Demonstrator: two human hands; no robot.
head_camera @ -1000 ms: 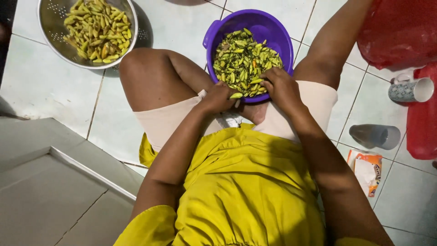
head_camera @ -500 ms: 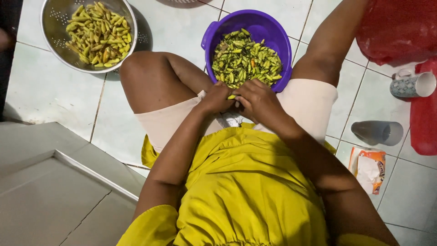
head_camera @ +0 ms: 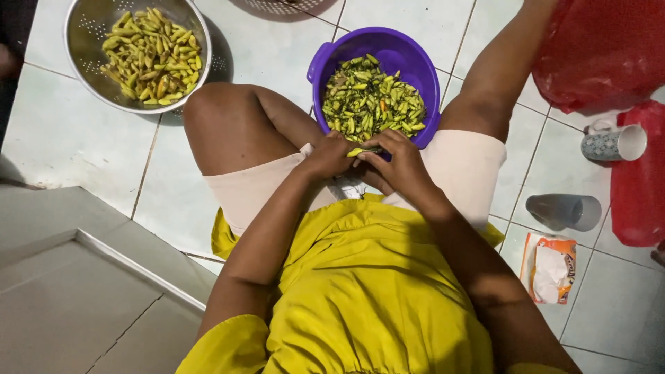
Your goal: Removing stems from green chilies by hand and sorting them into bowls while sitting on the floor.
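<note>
Metal colander (head_camera: pixel 83 41) of yellow-green chillies at upper left on the tiled floor (head_camera: pixel 62 138); red plastic bag (head_camera: pixel 603 52) at upper right; patterned mug (head_camera: pixel 613 143) on its side just beside it; grey cup (head_camera: pixel 562 210) lying below; small snack packet (head_camera: pixel 551 266) nearby.

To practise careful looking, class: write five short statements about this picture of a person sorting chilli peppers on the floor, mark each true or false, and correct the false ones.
1. The purple basket holds mostly green chillies. True.
2. The left hand and right hand hold one pale green chilli between them. True.
3. The metal colander stands at the person's right. False: it stands to the left, beyond the left knee.
4. The patterned mug stands upright. False: it lies on its side on the tiled floor.
5. The grey cup is stacked in the purple basket. False: it lies on the tiles at the right.
</note>
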